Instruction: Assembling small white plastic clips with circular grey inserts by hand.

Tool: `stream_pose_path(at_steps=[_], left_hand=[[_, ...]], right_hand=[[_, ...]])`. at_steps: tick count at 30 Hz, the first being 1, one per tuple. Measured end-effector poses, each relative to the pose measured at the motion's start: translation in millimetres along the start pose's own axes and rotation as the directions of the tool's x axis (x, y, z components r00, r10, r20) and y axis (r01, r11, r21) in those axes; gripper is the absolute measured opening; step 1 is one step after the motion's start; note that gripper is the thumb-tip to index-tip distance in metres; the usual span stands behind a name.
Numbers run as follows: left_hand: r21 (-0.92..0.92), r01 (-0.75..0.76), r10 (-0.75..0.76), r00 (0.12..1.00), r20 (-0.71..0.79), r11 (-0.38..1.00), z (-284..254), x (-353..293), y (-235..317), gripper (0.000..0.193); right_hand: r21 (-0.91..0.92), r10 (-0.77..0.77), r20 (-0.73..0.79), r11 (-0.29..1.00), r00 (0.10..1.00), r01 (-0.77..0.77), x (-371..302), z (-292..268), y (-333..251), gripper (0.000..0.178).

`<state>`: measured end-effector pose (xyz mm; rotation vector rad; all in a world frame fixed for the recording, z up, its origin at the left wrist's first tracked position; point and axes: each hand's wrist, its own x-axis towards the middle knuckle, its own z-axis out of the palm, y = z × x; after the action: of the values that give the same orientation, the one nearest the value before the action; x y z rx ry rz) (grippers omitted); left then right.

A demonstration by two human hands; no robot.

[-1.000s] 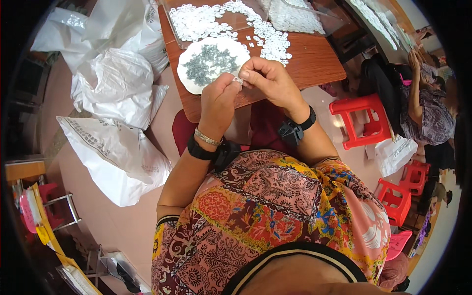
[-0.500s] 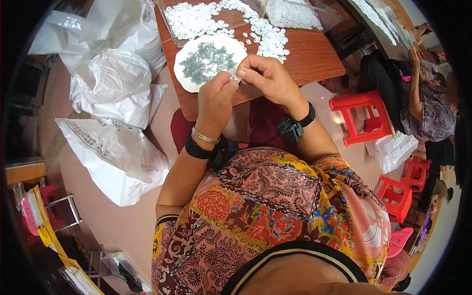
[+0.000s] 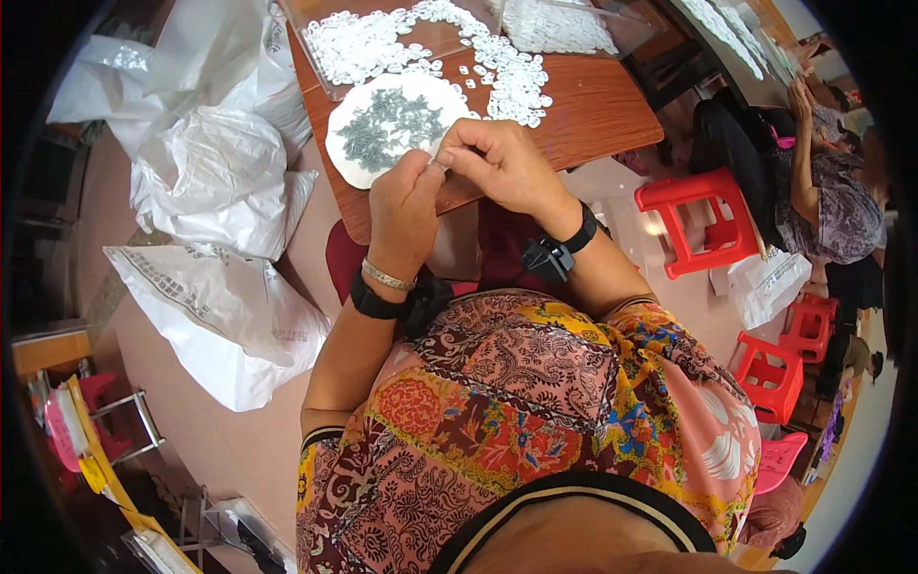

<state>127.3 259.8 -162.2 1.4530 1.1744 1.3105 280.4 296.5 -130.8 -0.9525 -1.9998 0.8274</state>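
Over the near edge of the table, my left hand [image 3: 402, 209] and my right hand [image 3: 504, 170] meet at the fingertips, both closed in a pinch. A small white plastic piece [image 3: 439, 165] shows only as a sliver at the left fingertips; the fingers hide the rest. What the right thumb and forefinger pinch is too small and covered to make out. Just beyond my hands stands a white plate [image 3: 349, 169] with a scalloped rim. Many small, thin grey parts [image 3: 371, 142] lie in it. Loose white oval plastic pieces [image 3: 516, 91] with holes are scattered behind the plate.
Clear plastic trays of white pieces [image 3: 559, 27] stand at the back of the brown table [image 3: 598, 115]. Bulging white sacks [image 3: 215, 172] crowd the floor at left. Red stools [image 3: 703, 222] stand at right, where another person [image 3: 827, 196] sits.
My fingertips have closed over the white piece, which shows less now. The whole view has shifted slightly, with the table and hands a little further left.
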Motion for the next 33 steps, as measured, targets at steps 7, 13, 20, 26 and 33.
stream_pose_path(at_steps=[7, 13, 20, 26, 33], left_hand=[[0.139, -0.129, 0.123, 0.991, 0.051, 0.982, -2.1, 2.7, 6.5, 0.021], [-0.041, 0.041, -0.039, 0.998, 0.051, 0.998, 0.3, 1.8, -4.3, 0.020], [-0.032, 0.020, -0.018, 0.999, 0.043, 0.999, -3.9, 3.9, -9.2, 0.022], [-0.353, 0.175, -0.170, 0.984, 0.047, 0.919, -8.2, 8.1, 1.9, 0.020], [-0.391, 0.200, -0.212, 0.977, 0.013, 0.899, -21.1, 8.9, 8.8, 0.021]], right_hand=[[-0.122, 0.005, 0.088, 0.992, 0.996, 0.006, 3.3, -12.2, -7.7, 0.016], [0.020, 0.047, 0.082, 0.999, 0.996, -0.048, 2.6, -8.0, -6.0, 0.014], [-0.031, 0.100, 0.153, 0.995, 0.983, -0.097, 8.6, -8.0, -5.4, 0.015], [-0.237, -0.019, 0.011, 0.971, 1.000, 0.021, 61.1, -44.9, 40.1, 0.020], [-0.750, 0.299, 0.035, 0.638, 0.954, -0.172, 112.2, -70.0, 121.7, 0.021]])
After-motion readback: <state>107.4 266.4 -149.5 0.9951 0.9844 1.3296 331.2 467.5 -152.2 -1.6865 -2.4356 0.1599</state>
